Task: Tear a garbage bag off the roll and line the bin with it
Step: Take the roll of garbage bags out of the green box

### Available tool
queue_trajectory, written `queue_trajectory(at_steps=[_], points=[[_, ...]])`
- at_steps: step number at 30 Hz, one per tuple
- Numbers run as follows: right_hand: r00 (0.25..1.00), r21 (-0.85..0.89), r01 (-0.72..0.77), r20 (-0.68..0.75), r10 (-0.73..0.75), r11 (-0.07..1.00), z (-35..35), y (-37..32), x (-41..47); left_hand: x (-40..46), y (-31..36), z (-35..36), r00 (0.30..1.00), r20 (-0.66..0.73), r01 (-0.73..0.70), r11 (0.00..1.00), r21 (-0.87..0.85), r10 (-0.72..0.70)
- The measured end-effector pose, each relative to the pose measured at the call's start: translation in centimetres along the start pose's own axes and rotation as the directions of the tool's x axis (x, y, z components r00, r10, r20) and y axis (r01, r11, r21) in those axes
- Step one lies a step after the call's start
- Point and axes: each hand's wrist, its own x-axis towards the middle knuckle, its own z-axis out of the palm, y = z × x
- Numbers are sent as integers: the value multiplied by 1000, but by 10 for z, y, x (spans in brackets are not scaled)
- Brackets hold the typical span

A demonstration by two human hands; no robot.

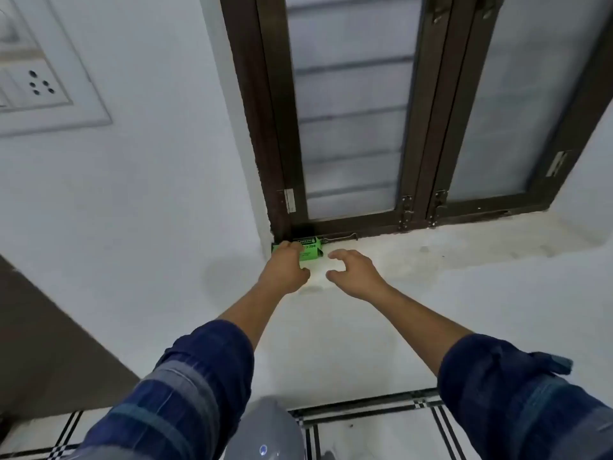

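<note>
Left hand (285, 265) is sitting on the green box (310, 250), fingers curled down over its top and left part, grip closing on it, though whether it is truly clamping cannot be told from here. Right hand (353, 272) is hovering just beside, its grip apart, fingers spread and bent, nothing in it, not touching the box. The box is lying in the left corner of the sill (431, 250), pushed up against the foot of the dark window frame (265, 127), with dark print showing on its right end. No roll or bag is showing outside the box. Both forearms are reaching forward and up out of rolled blue checked sleeves (185, 386). The sill itself is looking pale and stained, running off to the right under the frosted panes (351, 111). Out on the left wall a white switch plate (36, 81) is showing, with a socket. Down at the lower edge, between the sleeves, a grey rounded bin (268, 429) is standing on the tiled floor (381, 433), well below the sill.
</note>
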Motion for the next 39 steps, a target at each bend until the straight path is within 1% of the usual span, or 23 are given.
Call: queue_trajectory(at_steps=[3, 6, 8, 10, 11, 13, 16, 18, 21, 22, 24, 25, 26, 28, 30, 31, 34, 37, 38, 39], points=[[996, -14, -65, 67, 66, 998, 12, 11, 48, 49, -7, 18, 998, 41, 36, 997, 68, -39], [975, 0, -176, 140, 174, 984, 24, 22, 97, 97, -10, 36, 994, 75, 59, 976, 208, -76], [956, -1, -222, 197, 218, 975, 32, 29, 125, 121, -13, 43, 990, 100, 64, 944, 325, -101], [933, -17, -267, 244, 263, 963, 39, 36, 143, 136, -17, 47, 975, 129, 110, 900, 422, -180], [926, -20, -276, 263, 271, 961, 42, 39, 151, 144, -21, 51, 967, 136, 136, 884, 447, -218], [913, -23, -285, 298, 279, 958, 45, 43, 161, 153, -30, 57, 966, 117, 152, 874, 462, -230], [915, 47, -318, 278, 293, 947, 49, 54, 173, 164, -36, 62, 974, 82, 162, 900, 405, -212], [933, 163, -332, 205, 297, 929, 49, 63, 179, 169, -34, 63, 964, 120, 186, 926, 329, -236], [964, 314, -266, 59, 261, 911, 41, 72, 181, 172, -32, 64, 944, 197, 245, 962, 122, -265], [966, 380, -250, 27, 259, 891, 37, 74, 182, 172, -34, 64, 945, 200, 256, 966, 39, -258], [967, 484, -234, 22, 255, 843, 29, 81, 185, 171, -36, 62, 955, 194, 250, 961, -116, -225], [967, 530, -240, 56, 249, 813, 25, 83, 186, 169, -36, 60, 958, 193, 245, 954, -175, -211], [963, 576, -265, 111, 247, 773, 20, 86, 187, 167, -34, 58, 961, 195, 239, 946, -219, -198], [947, 699, -321, 235, 219, 639, 11, 90, 189, 164, -31, 52, 961, 216, 229, 932, -282, -170], [929, 762, -368, 321, 182, 534, -2, 92, 186, 162, -25, 45, 957, 253, 221, 916, -334, -138], [921, 777, -387, 353, 165, 496, -8, 94, 184, 161, -22, 41, 958, 261, 208, 919, -335, -121], [896, 804, -442, 417, 153, 397, -18, 107, 179, 164, -16, 32, 957, 270, 173, 951, -255, -102], [855, 799, -518, 473, 211, 307, -24, 119, 175, 173, -5, 21, 944, 312, 165, 971, -175, -105], [839, 799, -541, 494, 226, 262, -26, 122, 173, 176, 0, 18, 949, 302, 147, 975, -166, -91], [822, 807, -560, 514, 244, 189, -27, 124, 171, 179, 5, 16, 959, 271, 131, 975, -180, -79]])
